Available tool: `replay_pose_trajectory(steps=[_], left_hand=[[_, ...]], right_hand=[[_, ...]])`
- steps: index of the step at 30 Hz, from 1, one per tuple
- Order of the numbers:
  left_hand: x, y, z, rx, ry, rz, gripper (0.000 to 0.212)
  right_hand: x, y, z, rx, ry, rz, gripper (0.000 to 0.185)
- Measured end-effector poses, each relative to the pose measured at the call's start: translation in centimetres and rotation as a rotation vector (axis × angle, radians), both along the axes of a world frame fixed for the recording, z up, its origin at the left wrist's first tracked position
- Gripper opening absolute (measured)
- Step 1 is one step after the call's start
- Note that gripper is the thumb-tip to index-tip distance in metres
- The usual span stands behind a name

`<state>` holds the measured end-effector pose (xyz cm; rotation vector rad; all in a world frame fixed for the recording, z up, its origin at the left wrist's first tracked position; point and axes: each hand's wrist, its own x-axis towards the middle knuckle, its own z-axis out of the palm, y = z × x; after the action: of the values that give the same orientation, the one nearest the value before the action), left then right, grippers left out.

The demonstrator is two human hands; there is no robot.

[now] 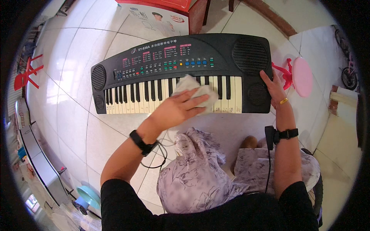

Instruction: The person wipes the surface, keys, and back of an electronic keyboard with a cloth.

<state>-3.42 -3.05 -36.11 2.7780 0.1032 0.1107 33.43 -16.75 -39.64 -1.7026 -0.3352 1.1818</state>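
Observation:
A black electronic keyboard (215,57) with cream and black keys lies crosswise before me, its lower edge facing my legs. My left hand (183,105) holds a crumpled white cloth (192,86) flat against the keys, a little right of the middle, with fingers spread over it. The cloth hides some keys beneath it. My right hand (274,88) grips the keyboard's right end, thumb on the top face beside the speaker grille, the other fingers partly hidden past the edge. What the keyboard rests on is hidden.
Beyond the keyboard stands a red and white printed box (156,20). A pink round-seat stool (302,76) is at the right, a red stool (27,73) at the far left. A turquoise basin (89,196) sits lower left. My knees, under patterned fabric (196,179), are close below.

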Motion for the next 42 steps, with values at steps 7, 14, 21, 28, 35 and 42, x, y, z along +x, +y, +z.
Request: replay_pose_trajectory(steps=[7,14,21,28,35,42], left_hand=[[-6.3,2.7,-0.4,0.128,0.005,0.449,0.042],[6.2,-1.6,-2.6,0.002,-0.175,0.184,0.046],[0.8,2.0,-1.1,-0.016,-0.024,0.212,0.047],[-2.2,2.6,-1.3,0.028,0.044,0.472,0.053],[8.2,-1.8,-1.0,0.036,-0.166,0.085,0.047],[12.9,0.5,-1.7,-0.031,-0.173,0.226,0.057]], right_hand=[[-0.1,0.3,-0.6,-0.030,-0.086,0.011,0.065],[0.0,0.6,-0.4,-0.072,-0.159,0.024,0.063],[0.0,-0.2,-0.2,-0.019,-0.056,0.008,0.064],[0.3,-0.2,-0.5,-0.049,-0.126,0.037,0.066],[-0.9,0.4,0.5,-0.067,-0.120,0.024,0.069],[0.8,-1.0,-1.6,-0.022,-0.101,0.052,0.068]])
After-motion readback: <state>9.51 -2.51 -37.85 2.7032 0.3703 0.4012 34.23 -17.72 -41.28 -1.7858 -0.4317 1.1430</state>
